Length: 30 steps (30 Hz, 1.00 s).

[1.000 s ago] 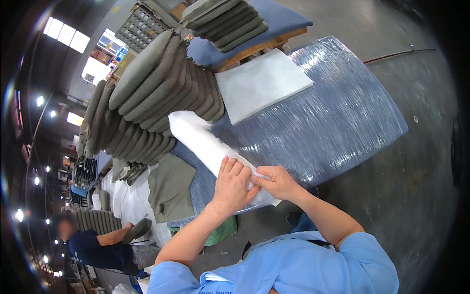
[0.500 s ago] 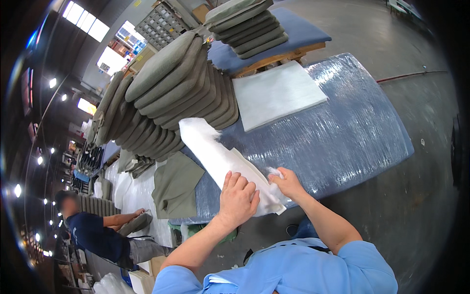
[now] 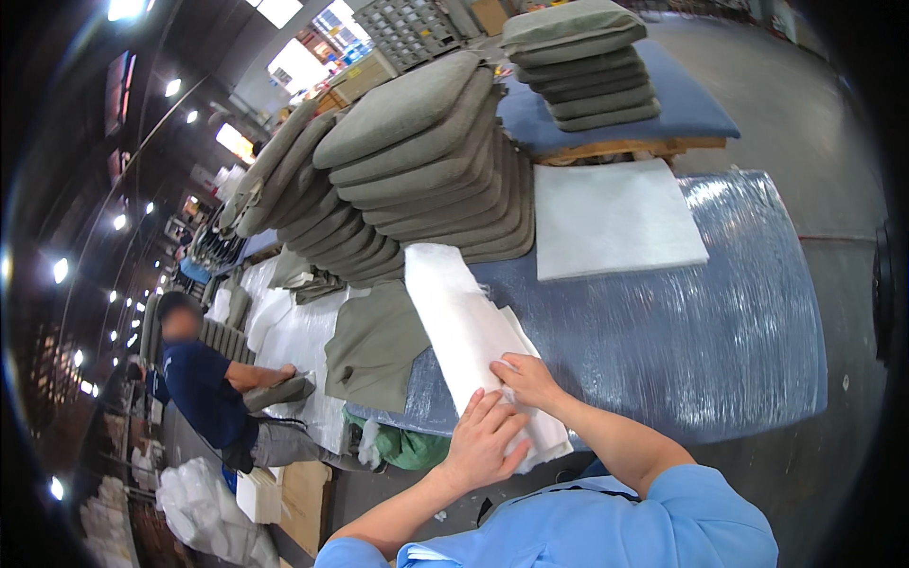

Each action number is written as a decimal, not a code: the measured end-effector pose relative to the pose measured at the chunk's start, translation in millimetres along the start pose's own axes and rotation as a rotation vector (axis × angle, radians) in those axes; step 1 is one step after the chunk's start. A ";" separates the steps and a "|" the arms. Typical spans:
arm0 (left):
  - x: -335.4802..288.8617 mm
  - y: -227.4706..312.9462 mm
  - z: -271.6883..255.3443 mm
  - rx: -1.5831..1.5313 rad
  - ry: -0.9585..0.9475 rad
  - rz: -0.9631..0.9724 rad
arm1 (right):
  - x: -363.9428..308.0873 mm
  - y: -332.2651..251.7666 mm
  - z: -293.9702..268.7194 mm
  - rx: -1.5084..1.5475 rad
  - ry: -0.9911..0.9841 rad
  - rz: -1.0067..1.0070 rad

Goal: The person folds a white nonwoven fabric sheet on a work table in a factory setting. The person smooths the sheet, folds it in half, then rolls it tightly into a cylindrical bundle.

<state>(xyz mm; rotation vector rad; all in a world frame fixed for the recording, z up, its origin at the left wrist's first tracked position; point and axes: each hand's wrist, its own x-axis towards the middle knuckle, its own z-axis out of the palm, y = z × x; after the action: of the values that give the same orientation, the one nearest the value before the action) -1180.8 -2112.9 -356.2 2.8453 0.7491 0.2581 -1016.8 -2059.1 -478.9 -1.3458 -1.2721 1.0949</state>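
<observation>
A long folded piece of white fibre batting lies along the near left end of a blue table wrapped in clear plastic film. Its near end reaches the table's front edge, with cream-coloured layers showing along its right side. My left hand rests on the near part of the batting, fingers stretched and slightly spread. Just beyond it, my right hand has its fingers bent and pressed together on the batting's upper surface, seemingly pinching it. What is between those fingertips is hidden.
Tall stacks of grey-green cushions stand beyond the batting. A flat white batting sheet lies right of them. Grey-green fabric lies left. More cushions sit on a farther blue table. At left, a co-worker handles a cushion.
My right hand has moved from beside the batting, where it held a white fibre tuft, onto the batting's top. My left hand's fingers have spread more. The whole view has shifted.
</observation>
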 end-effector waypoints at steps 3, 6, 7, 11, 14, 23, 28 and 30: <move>-1.9 -5.4 -11.6 -0.311 0.222 0.026 | 13.7 17.9 -9.5 -0.085 -0.068 0.056; -2.4 -37.6 20.1 -0.540 0.665 -0.378 | 33.5 38.0 -15.2 -0.229 -0.109 0.061; 3.1 -48.6 27.1 -0.629 0.808 -0.543 | 38.9 46.9 -18.3 -0.234 -0.008 0.069; 22.6 -84.7 41.1 -1.715 0.676 -0.866 | 63.2 58.2 -21.5 -0.079 0.201 0.074; 25.7 -83.4 62.0 -1.866 0.649 -0.874 | 81.4 21.5 -11.8 -0.022 0.133 0.072; 106.6 -44.0 41.3 -1.887 0.734 -0.837 | 131.4 -3.7 -37.1 -0.078 -0.048 -0.085; 93.2 35.5 62.1 -1.831 0.812 -0.869 | 82.5 -16.0 -68.9 -0.112 -0.335 -0.031; 80.1 55.4 70.6 -1.805 0.635 -0.895 | 65.2 -3.9 -84.8 -0.133 -0.416 0.052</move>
<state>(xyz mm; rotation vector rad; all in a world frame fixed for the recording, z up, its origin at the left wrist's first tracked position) -1071.1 -2129.8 -402.5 0.6315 0.9653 0.9861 -930.0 -1998.9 -462.4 -1.2942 -1.6413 1.3975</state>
